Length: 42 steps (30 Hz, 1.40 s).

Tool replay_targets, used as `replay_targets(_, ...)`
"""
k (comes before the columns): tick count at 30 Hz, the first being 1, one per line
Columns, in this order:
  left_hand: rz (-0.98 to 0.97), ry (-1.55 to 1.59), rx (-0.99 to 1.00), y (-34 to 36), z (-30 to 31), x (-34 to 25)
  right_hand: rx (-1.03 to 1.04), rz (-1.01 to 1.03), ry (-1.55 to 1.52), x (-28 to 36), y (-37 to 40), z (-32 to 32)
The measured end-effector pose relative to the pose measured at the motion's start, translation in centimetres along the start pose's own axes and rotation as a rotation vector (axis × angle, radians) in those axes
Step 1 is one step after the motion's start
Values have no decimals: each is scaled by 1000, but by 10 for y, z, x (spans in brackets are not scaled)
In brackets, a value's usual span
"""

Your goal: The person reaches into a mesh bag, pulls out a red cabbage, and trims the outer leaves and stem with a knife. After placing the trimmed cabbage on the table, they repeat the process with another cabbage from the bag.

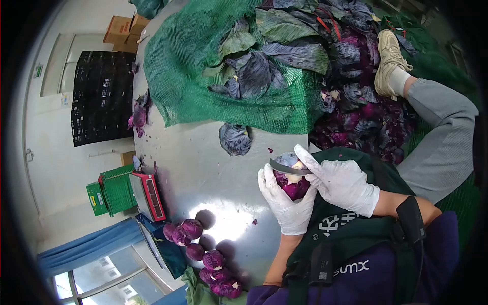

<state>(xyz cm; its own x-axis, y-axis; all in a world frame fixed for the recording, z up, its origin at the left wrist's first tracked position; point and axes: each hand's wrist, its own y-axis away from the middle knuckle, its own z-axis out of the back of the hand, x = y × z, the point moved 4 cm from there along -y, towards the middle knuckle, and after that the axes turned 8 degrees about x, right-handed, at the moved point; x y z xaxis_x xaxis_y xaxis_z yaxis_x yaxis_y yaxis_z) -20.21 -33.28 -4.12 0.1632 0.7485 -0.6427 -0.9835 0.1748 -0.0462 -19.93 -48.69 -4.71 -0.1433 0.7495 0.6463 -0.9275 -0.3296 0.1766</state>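
My left hand, in a white glove, is closed around a red cabbage near my apron. My right hand, gloved too, grips a knife with a short, curved dark blade; its handle is mostly hidden in my fingers. The blade lies across the top of the cabbage, by a pale patch at its stem end. On the metal table beyond my hands sits another cabbage with dull, bluish outer leaves.
Several peeled red cabbages line the table's lower left, near a red-edged scale and a green crate. A green mesh sack bears loose leaves. More leaves are heaped beside a person's outstretched leg.
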Motion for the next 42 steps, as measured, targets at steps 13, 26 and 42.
replay_targets(13,-28,-29,-45,9,-2,1,-326,-87,-458,-44,-30,9)
replay_targets(26,97,546,-180,14,-32,33,-309,27,-381,-22,-20,7)
replay_targets(42,247,1015,181,18,6,34,534,-168,-867,-41,-53,-1)
